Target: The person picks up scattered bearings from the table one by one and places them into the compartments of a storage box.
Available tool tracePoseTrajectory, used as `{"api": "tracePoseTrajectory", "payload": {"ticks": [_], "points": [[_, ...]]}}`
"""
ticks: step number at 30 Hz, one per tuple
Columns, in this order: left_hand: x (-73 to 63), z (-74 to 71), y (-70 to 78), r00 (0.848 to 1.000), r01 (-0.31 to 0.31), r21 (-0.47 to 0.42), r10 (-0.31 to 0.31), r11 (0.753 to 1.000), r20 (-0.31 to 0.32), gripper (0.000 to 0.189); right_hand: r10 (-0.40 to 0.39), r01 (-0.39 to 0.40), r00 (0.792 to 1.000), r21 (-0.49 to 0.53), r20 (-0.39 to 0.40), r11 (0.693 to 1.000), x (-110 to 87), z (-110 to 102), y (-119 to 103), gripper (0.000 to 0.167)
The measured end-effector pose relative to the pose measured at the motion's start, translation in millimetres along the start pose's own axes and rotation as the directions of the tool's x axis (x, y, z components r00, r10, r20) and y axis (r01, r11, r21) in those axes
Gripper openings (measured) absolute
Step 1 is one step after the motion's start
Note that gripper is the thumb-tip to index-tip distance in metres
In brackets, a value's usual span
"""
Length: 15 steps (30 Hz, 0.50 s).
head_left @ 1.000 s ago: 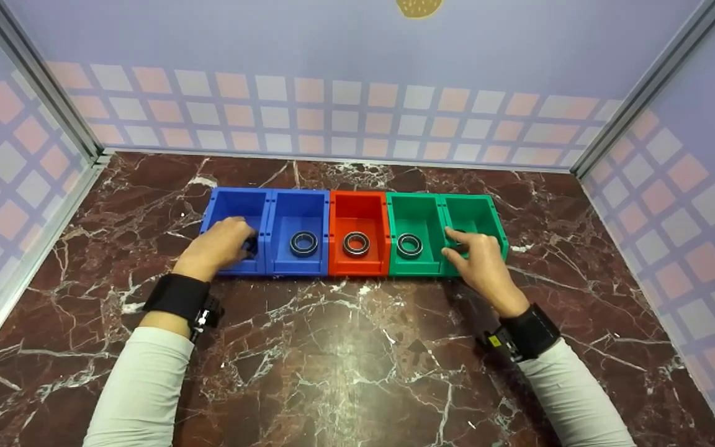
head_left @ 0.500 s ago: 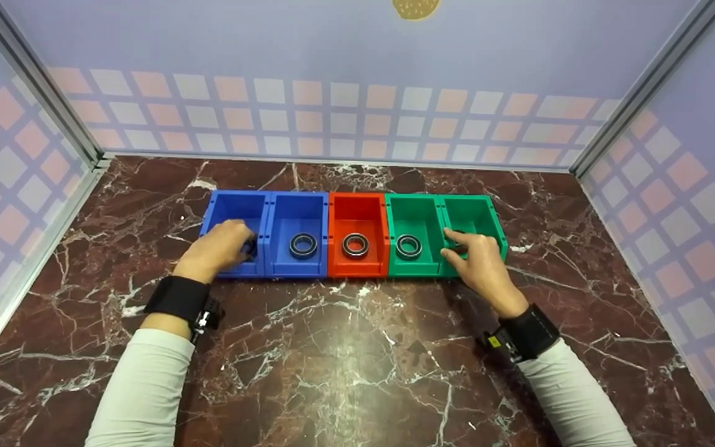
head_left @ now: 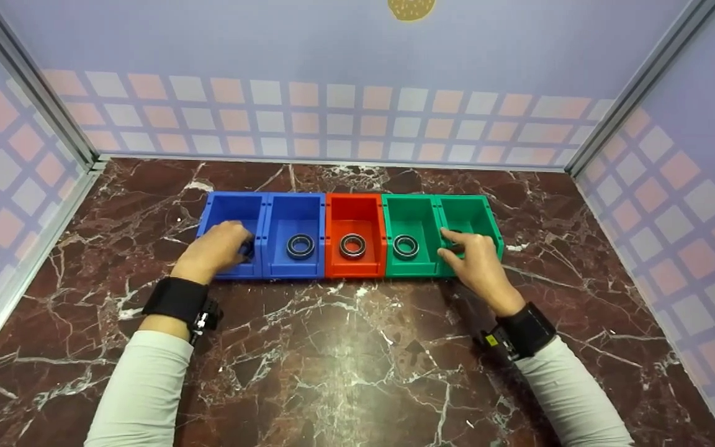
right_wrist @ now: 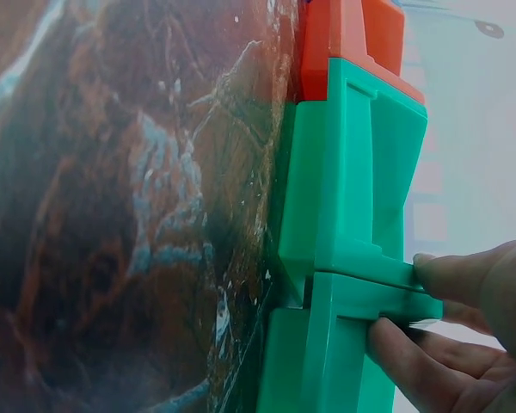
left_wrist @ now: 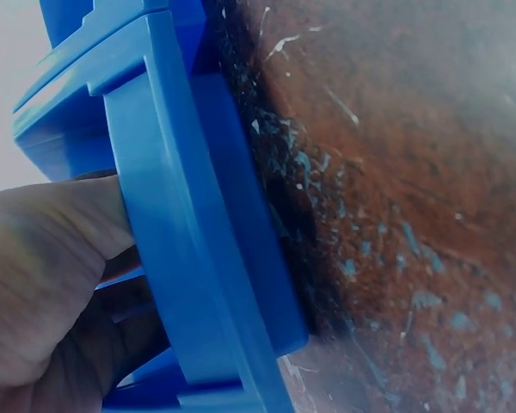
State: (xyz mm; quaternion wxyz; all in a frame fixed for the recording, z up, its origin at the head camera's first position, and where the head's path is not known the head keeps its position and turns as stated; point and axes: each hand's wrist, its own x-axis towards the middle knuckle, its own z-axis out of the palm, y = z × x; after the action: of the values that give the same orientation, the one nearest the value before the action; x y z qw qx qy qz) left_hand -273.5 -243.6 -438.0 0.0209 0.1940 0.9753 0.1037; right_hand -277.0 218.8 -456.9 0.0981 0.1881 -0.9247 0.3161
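Observation:
In the head view my left hand (head_left: 213, 247) reaches into the leftmost blue bin (head_left: 236, 203). Its fingertips are down beside a dark, ring-shaped bearing (head_left: 247, 248), mostly hidden by the hand; I cannot tell whether they grip it. The left wrist view has the thumb (left_wrist: 103, 206) and fingers behind the bin's front lip (left_wrist: 168, 232). My right hand (head_left: 478, 257) is at the two green bins. In the right wrist view its fingers (right_wrist: 404, 353) pinch the adjoining walls (right_wrist: 387, 297) from both sides. Another dark ring in the rightmost green bin (head_left: 468, 211) is mostly covered.
Between the hands, ball bearings lie flat in the second blue bin (head_left: 295, 211), the red bin (head_left: 354, 208) and the left green bin (head_left: 410, 208). The bins stand side by side in a row on a marbled table (head_left: 332, 372). Tiled-pattern panels (head_left: 357, 118) enclose the back and sides.
The head view shifts slightly, so the bins sit a little lower and further left in it. Both hands keep their places at the outer bins; the bearings stay where they were.

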Motion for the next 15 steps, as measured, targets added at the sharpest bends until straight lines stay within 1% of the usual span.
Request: {"api": "tracePoseTrajectory", "payload": {"ticks": [4,9,12,15], "points": [[-1.5,-2.1,0.4,1.0,0.009,0.012,-0.009,1.0,0.01,0.012,-0.001,0.001,1.0,0.004,0.006,1.0,-0.6,1.7,0.1,0.046],[-4.3,-5.8,1.7,0.999,-0.034,0.018,0.035,0.999,-0.024,0.017,0.001,-0.001,1.0,-0.006,-0.012,1.0,-0.7,1.8,1.5,0.045],[-7.3,-11.6,4.4,0.998,-0.043,0.028,0.044,0.999,-0.044,0.026,-0.009,0.009,1.0,-0.01,-0.003,1.0,-0.1,0.1,2.3,0.046],[-9.2,-19.9,9.8,0.997,-0.043,0.019,0.044,0.999,-0.064,0.037,-0.015,0.015,1.0,-0.017,0.025,1.0,-0.3,-4.3,2.2,0.047]]}}
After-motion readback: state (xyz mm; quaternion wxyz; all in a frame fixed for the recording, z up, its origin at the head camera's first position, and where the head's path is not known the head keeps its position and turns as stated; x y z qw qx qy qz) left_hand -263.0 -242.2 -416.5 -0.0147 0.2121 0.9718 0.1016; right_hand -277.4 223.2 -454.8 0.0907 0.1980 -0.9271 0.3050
